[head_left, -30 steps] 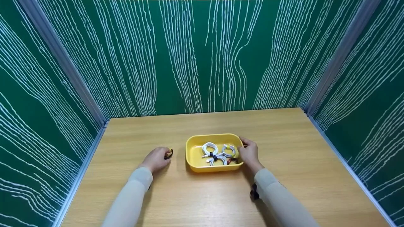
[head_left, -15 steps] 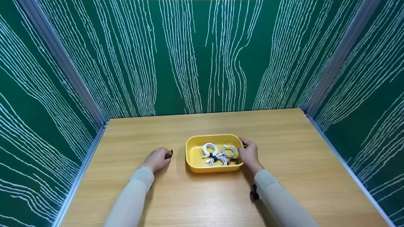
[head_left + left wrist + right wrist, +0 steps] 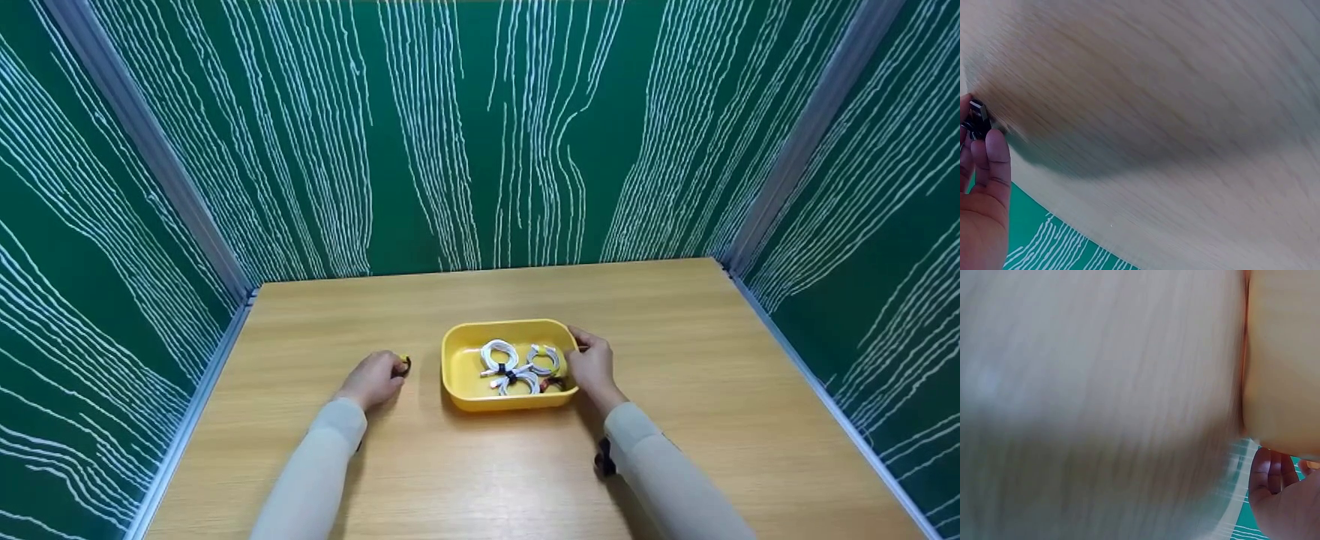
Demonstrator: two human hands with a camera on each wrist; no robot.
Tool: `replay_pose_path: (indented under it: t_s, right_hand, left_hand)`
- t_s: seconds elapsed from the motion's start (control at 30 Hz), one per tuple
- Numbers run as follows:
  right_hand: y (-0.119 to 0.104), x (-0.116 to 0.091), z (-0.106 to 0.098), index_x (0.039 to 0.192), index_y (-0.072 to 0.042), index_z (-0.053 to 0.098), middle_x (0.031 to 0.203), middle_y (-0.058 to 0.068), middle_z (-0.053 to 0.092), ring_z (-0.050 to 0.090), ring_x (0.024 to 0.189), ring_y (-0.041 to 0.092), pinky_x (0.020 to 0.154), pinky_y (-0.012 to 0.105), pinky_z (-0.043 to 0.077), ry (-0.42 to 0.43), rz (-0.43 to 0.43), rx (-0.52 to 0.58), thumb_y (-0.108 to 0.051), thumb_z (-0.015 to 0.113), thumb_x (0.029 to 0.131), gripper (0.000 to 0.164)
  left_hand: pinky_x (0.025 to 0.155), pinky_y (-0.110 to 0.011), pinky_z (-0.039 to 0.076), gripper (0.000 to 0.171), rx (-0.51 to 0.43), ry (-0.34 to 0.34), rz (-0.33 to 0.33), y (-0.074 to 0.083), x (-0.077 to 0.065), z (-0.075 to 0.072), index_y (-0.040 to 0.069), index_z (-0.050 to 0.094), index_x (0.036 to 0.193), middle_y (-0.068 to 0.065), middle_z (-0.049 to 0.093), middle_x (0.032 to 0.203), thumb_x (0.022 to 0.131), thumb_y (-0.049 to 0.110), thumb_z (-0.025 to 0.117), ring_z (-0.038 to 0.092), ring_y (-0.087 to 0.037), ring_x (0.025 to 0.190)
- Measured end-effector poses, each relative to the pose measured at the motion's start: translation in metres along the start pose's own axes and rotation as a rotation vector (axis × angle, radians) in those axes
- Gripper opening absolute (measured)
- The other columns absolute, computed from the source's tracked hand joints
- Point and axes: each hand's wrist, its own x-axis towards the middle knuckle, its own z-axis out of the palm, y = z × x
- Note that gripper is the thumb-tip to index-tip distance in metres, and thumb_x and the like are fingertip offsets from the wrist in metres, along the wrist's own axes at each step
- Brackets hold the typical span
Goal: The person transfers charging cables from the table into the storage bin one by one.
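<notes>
My left hand pinches a small black cable with a bit of yellow on it, low over the table left of the tray. The left wrist view shows a metal plug end on this cable between thumb and fingers. On the other side, my right hand grips the right end of a yellow tray, thumb over the rim. Inside lie a white coiled cable, another white coil with a black tie, a greyish coil with yellow ties, and a dark coil with red.
The wooden table runs back to a green wall with white wavy lines. Similar green panels stand at left and right, with metal posts in the corners. A dark object shows beneath the right forearm.
The black cable at my left fingertips has turned slightly, with less of its loop showing. My right hand and the tray stay in place.
</notes>
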Motion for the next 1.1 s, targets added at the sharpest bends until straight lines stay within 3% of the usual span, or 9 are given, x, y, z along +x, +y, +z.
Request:
replay_pose_path:
  t_s: [0.27,0.5,0.7,0.87,1.1]
  right_hand:
    - [-0.002,0.001,0.000,0.138,0.008,0.069,0.118,0.031,0.075,0.069,0.109,0.039,0.081,0.016,0.048,-0.008,0.003,-0.016,0.013,0.059,0.085,0.054]
    - [-0.001,0.001,0.001,0.136,0.011,0.069,0.116,0.031,0.076,0.070,0.100,0.030,0.081,0.018,0.051,0.004,-0.019,-0.004,0.012,0.058,0.085,0.052]
    - [-0.003,0.000,-0.001,0.141,0.009,0.066,0.127,0.033,0.073,0.069,0.113,0.039,0.088,0.020,0.052,-0.021,0.005,0.000,0.013,0.058,0.088,0.054]
    - [-0.003,-0.001,-0.001,0.141,0.008,0.067,0.128,0.033,0.073,0.069,0.114,0.040,0.086,0.017,0.050,-0.026,0.009,0.001,0.013,0.057,0.087,0.055]
    - [-0.001,0.000,0.000,0.140,0.008,0.068,0.125,0.033,0.074,0.069,0.111,0.041,0.080,0.013,0.048,-0.018,0.005,-0.001,0.014,0.057,0.087,0.053]
  left_hand:
    - [0.106,-0.053,0.056,0.009,-0.023,0.010,-0.018,0.002,-0.003,-0.003,0.003,0.077,0.105,-0.014,0.075,0.116,0.097,0.004,0.074,0.070,-0.032,0.114]
    - [0.100,-0.049,0.058,0.006,-0.039,0.006,-0.020,0.004,-0.001,-0.006,0.005,0.077,0.101,-0.010,0.076,0.109,0.098,0.005,0.073,0.069,-0.025,0.103]
    - [0.090,-0.044,0.056,0.005,-0.046,-0.006,-0.033,0.009,0.000,-0.015,0.008,0.075,0.096,-0.004,0.070,0.099,0.100,0.007,0.072,0.061,-0.020,0.092]
    - [0.092,-0.043,0.056,0.005,-0.047,-0.008,-0.049,0.014,0.001,-0.019,0.010,0.077,0.102,-0.002,0.068,0.100,0.101,0.008,0.072,0.059,-0.020,0.093]
    - [0.097,-0.047,0.058,0.007,-0.038,0.011,-0.016,0.020,-0.002,-0.021,0.008,0.079,0.104,-0.004,0.072,0.103,0.100,0.007,0.073,0.062,-0.021,0.095]
